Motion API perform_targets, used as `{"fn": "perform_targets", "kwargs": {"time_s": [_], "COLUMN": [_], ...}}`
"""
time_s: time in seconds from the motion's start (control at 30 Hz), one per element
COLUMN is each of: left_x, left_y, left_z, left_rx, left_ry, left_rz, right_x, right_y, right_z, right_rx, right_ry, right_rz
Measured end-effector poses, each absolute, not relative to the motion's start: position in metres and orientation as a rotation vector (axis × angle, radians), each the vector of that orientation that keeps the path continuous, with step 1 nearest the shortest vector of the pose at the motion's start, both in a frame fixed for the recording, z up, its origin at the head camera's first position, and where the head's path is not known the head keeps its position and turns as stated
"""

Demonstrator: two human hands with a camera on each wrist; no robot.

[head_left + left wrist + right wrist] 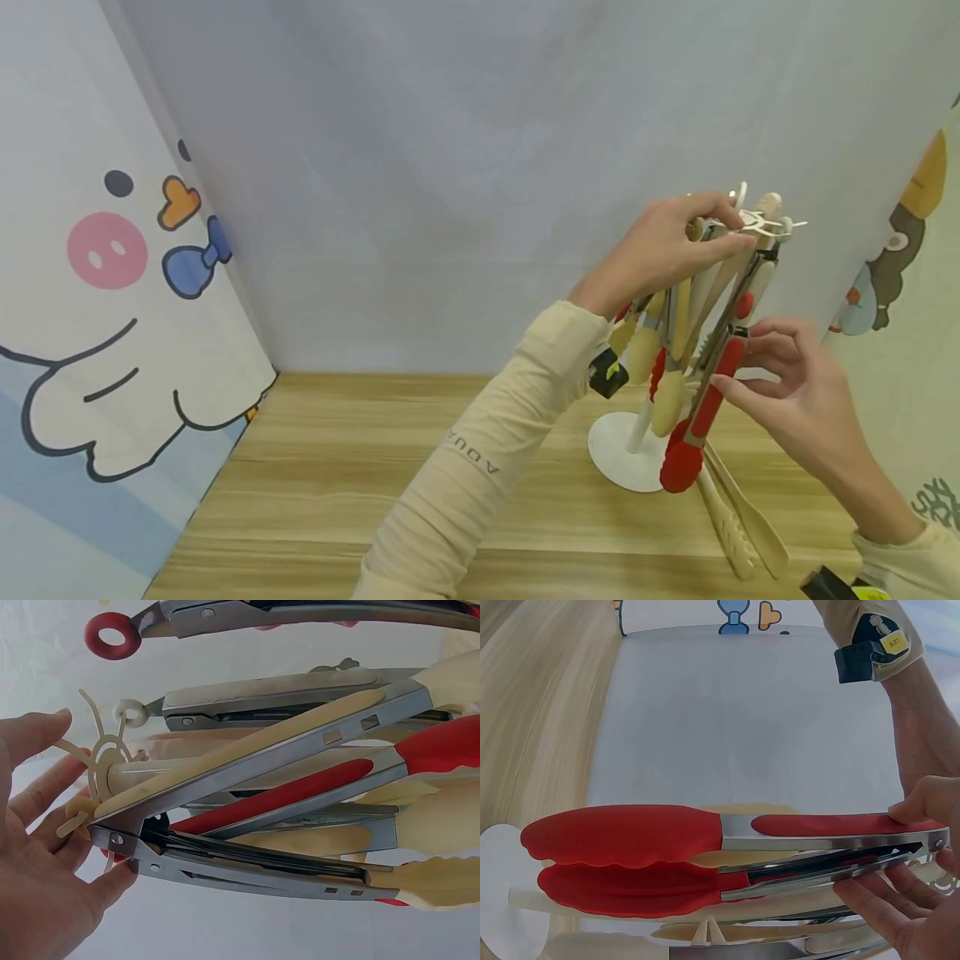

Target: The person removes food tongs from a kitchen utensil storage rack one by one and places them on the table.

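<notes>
A white rotating-style rack (753,221) with hooks around its top stands on a round white base (622,467). Several tongs hang from it, among them beige-tipped tongs (247,769) and others with red heads. My left hand (667,237) holds the rack's top, its fingers around the hooks in the left wrist view. Red-headed tongs with red handle grips (817,825) are pinched near their hinge end by my right hand (798,396), thumb on one arm and fingers against the other. Their head (681,462) points down, jaws slightly apart.
Two long beige utensils (757,525), one toothed or slotted, lie on the wooden table (360,483) to the right of the base. A pale cloth backdrop (420,192) rises behind, with printed cartoon panels (105,250) at the sides.
</notes>
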State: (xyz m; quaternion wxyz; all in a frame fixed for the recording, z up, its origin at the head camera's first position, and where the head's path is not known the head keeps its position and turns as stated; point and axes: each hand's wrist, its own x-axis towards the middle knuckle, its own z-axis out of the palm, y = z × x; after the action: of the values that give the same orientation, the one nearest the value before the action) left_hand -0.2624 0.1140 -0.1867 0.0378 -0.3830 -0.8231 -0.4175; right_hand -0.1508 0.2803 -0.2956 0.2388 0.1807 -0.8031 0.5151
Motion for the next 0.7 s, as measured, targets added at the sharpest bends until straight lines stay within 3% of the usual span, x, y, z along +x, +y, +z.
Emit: {"fn": "perform_targets", "kwargs": {"time_s": [0.7], "left_x": [-0.260], "left_y": [0.115], "left_z": [-0.188], "left_rx": [-1.124], "left_ry": [-2.553], "left_rz": [-1.330], "right_x": [-0.139], "right_y": [0.294], "right_z": [-0.294], "right_rx": [0.456], "right_ry": [-2.246], "right_rz": [1.209]}}
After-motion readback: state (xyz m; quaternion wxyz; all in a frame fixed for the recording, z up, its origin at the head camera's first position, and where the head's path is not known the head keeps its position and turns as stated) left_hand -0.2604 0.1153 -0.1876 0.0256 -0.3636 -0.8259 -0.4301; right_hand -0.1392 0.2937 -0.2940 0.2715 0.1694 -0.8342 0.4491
